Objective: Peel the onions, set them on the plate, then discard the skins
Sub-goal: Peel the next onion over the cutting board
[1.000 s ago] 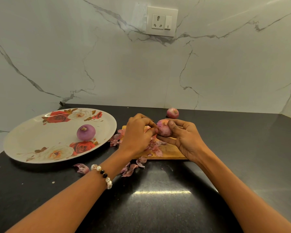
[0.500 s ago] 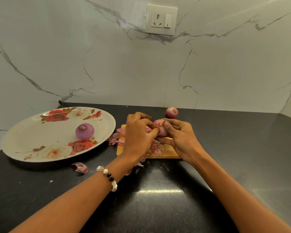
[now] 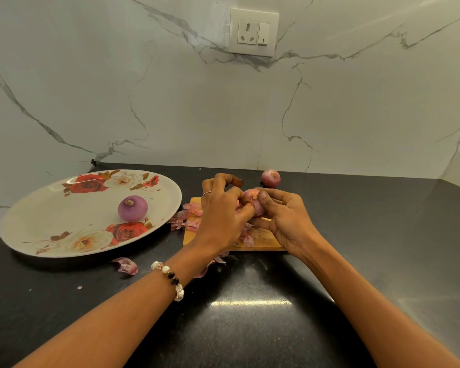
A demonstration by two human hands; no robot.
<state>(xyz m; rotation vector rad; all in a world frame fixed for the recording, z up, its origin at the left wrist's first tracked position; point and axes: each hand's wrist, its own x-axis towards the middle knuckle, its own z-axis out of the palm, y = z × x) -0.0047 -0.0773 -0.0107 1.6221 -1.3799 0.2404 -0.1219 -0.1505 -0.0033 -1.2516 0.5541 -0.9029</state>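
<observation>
A person's two bare hands work a small pink-skinned onion (image 3: 252,199) above a rectangular wooden chopping board (image 3: 266,239) on a glossy black stone worktop (image 3: 250,328). The right hand (image 3: 287,221) cradles the onion with thumb curled over its near side, while the left hand (image 3: 221,213), a thin ring on one finger and a pearl-and-black bead bracelet (image 3: 171,278) at the wrist, pinches at the loose skin on the onion's left flank; both grips are closed on the onion. Compared with a second ago, the hands have drawn slightly further from the camera and closer together, the left hand's fingers have risen and curled higher, and less of the onion shows between them. The rest of the scene is unchanged: a peeled purple onion (image 3: 132,208) sits on the large oval white plate with red rose print (image 3: 37,216) at left, an unpeeled red onion (image 3: 271,178) rests on the worktop just beyond the board, and papery pink onion skins (image 3: 186,220) lie scattered along the board's left edge, with one stray skin scrap (image 3: 126,265) on the worktop in front of the plate. Behind, a white marble-look wall with grey veining (image 3: 170,102) carries a cream wall socket with switch (image 3: 253,31), and an overhead light reflects in the worktop between the forearms.
</observation>
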